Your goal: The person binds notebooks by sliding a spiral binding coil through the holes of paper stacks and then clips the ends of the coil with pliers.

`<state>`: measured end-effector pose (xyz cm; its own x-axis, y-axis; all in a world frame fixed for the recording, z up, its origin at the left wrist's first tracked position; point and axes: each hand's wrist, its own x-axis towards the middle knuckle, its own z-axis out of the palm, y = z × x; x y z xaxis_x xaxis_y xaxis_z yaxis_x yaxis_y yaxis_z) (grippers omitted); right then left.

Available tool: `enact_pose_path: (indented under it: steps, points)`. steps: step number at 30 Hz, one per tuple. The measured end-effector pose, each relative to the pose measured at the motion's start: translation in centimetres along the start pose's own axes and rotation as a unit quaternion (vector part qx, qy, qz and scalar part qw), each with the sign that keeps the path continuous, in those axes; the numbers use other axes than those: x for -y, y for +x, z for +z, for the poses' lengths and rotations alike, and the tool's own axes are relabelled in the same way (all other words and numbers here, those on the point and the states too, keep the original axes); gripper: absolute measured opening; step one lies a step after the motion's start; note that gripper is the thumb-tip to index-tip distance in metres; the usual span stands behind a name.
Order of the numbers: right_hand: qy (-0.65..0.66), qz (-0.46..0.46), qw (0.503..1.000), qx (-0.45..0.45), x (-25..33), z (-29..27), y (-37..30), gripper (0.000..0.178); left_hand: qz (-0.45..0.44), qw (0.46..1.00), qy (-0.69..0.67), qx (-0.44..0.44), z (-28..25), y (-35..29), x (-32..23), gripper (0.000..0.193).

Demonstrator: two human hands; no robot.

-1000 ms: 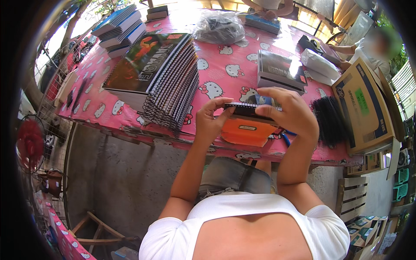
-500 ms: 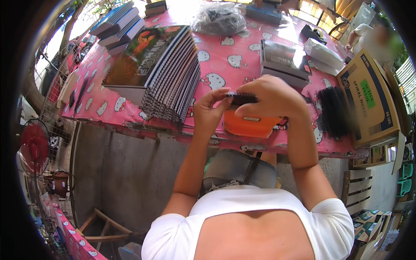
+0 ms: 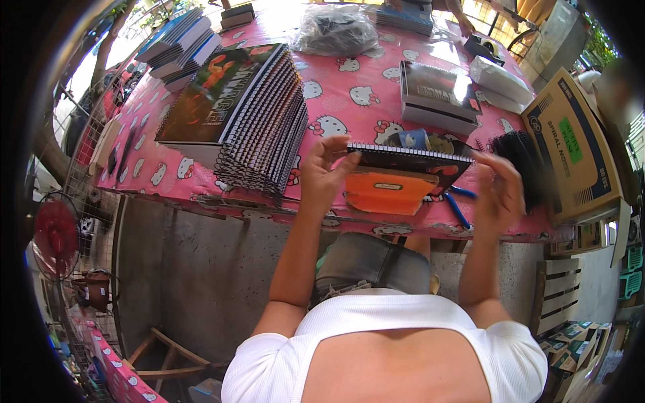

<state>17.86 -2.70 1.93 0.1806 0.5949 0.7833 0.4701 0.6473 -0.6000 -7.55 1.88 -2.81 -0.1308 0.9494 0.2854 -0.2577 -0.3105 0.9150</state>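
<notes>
A dark-covered spiral notebook (image 3: 410, 158) stands tilted at the table's front edge, its coil along the top. My left hand (image 3: 327, 171) pinches the left end of that coiled edge between thumb and fingers. Beside the right end is my right hand (image 3: 498, 191), slightly blurred, fingers apart with nothing seen in them. Below the dark cover shows an orange panel (image 3: 386, 195) with a small pale label; I cannot tell whether it belongs to the notebook. Blue-handled pliers (image 3: 459, 207) lie between the notebook and my right hand.
On the left rises a tall stack of spiral notebooks (image 3: 262, 121); a smaller stack (image 3: 440, 97) lies ahead. Black plastic coils (image 3: 517, 164) sit by a cardboard box (image 3: 571, 151) at right. Clear plastic bags (image 3: 336, 30) and blue-covered books (image 3: 176, 50) stand farther back. Another person's hand (image 3: 463, 23) reaches in.
My right hand has moved right and down, off the coiled edge, uncovering the notebook's top and the pliers. My left hand stays at the left end.
</notes>
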Motion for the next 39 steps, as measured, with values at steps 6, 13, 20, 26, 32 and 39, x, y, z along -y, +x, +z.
enact_pose_path:
  steps: [6,13,20,26,32,39]
  points:
    - [-0.300,0.127,0.927,0.186,-10.6,-6.5,-6.6,0.050,0.279,0.945,0.152,0.080,3.7,4.1,-6.1,0.016]
    - [-0.420,0.082,0.862,0.274,-8.6,-5.3,-8.0,0.074,0.460,0.843,0.253,0.115,5.2,-3.9,-11.4,0.017]
    - [-0.082,0.225,0.947,0.213,-1.5,-4.3,-5.4,0.036,0.253,0.936,0.237,0.070,6.3,-5.8,-1.3,0.019]
    - [-0.064,0.089,0.965,0.238,4.0,-2.6,-5.8,0.043,0.280,0.922,0.249,0.093,6.4,-6.2,-0.9,0.018]
    - [0.339,0.512,0.740,0.276,2.2,-3.1,-6.3,0.032,0.315,0.911,0.247,0.099,6.5,-6.2,-0.7,0.026]
    - [0.069,0.324,0.908,0.258,-3.3,-4.0,-6.9,0.032,0.376,0.892,0.234,0.086,5.7,-4.7,-1.1,0.027]
